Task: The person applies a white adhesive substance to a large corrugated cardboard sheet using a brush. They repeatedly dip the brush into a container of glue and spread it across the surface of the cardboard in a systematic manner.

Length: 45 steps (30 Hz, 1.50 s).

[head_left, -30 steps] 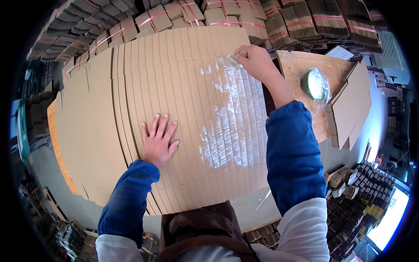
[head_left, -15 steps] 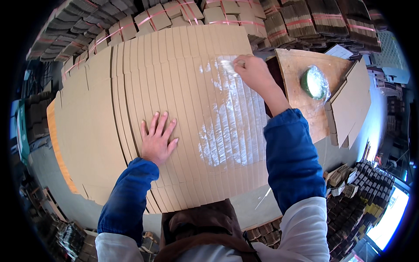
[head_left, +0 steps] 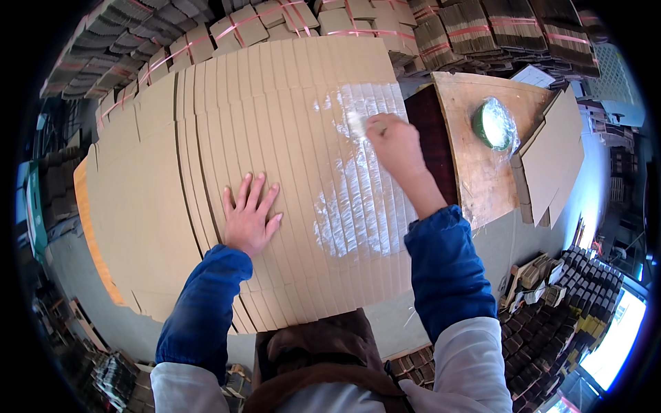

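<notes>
Flat cardboard sheets (head_left: 275, 275) lie fanned out in overlapping strips on the table in front of me. My left hand (head_left: 251, 219) presses flat on them, fingers spread, near the middle. A wet, whitish, glue-like coat (head_left: 358, 213) covers the strips on the right side. There my right hand (head_left: 398, 146) is closed around a brush (head_left: 357, 125). Its pale bristles touch the coated strips, while most of its handle is hidden by my fingers.
On a wooden board (head_left: 475, 172) to the right stands a green bowl (head_left: 494, 125) lined with clear plastic. Folded cardboard (head_left: 551, 165) lies by it. Bundled cardboard stacks (head_left: 241, 24) with pink straps line the far side; more stacks (head_left: 544, 330) stand at the lower right.
My right hand has moved the brush a little nearer to me over the coated area. My left hand has stayed in place.
</notes>
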Motion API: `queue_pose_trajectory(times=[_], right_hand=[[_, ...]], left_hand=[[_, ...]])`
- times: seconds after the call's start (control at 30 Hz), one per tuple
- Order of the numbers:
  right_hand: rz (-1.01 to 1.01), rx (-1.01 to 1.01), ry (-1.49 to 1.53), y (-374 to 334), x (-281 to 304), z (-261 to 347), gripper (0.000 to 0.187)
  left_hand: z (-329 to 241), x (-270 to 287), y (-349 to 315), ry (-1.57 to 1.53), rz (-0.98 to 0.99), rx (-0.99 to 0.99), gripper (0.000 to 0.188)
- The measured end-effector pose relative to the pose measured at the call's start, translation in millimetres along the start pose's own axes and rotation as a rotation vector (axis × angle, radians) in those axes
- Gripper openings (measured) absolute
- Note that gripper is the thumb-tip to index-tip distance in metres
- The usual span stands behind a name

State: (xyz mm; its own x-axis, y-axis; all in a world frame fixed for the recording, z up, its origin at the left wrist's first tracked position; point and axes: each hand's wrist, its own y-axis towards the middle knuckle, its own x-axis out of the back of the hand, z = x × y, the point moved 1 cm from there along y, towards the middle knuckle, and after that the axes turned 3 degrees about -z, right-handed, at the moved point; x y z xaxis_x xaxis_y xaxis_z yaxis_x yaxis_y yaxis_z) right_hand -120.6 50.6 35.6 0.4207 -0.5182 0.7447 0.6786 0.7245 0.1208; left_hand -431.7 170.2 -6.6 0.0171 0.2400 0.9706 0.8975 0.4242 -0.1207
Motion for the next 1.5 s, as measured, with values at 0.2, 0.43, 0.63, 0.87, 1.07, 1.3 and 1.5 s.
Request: queue_pose_trajectory(times=[0.2, 0.43, 0.63, 0.87, 1.07, 1.3, 1.5], right_hand=[[0.038, -0.030, -0.001, -29, 0, 15, 0.014], [0.017, -0.043, -0.035, -56, 5, 28, 0.016], [0.017, -0.012, -0.105, -73, 27, 15, 0.014], [-0.082, -0.039, -0.219, -84, 16, 9, 0.015], [-0.041, -0.099, -0.285, -114, 23, -16, 0.015], [-0.009, 0.041, 0.012, -186, 10, 65, 0.021], [-0.137, -0.092, -0.207, -164, 15, 17, 0.012]], left_hand=[[-1, -2, -1, 0.007, -0.013, 0.006, 0.062], [5, 2, -5, -0.011, 0.011, 0.021, 0.060], [-3, 12, 9, -0.030, 0.035, -0.020, 0.062], [-2, 13, -3, -0.009, 0.012, -0.010, 0.063], [-19, 7, 0, -0.024, 0.004, -0.037, 0.062], [-8, 2, -2, 0.015, 0.021, -0.049, 0.062], [7, 0, -7, 0.073, -0.056, -0.054, 0.061]])
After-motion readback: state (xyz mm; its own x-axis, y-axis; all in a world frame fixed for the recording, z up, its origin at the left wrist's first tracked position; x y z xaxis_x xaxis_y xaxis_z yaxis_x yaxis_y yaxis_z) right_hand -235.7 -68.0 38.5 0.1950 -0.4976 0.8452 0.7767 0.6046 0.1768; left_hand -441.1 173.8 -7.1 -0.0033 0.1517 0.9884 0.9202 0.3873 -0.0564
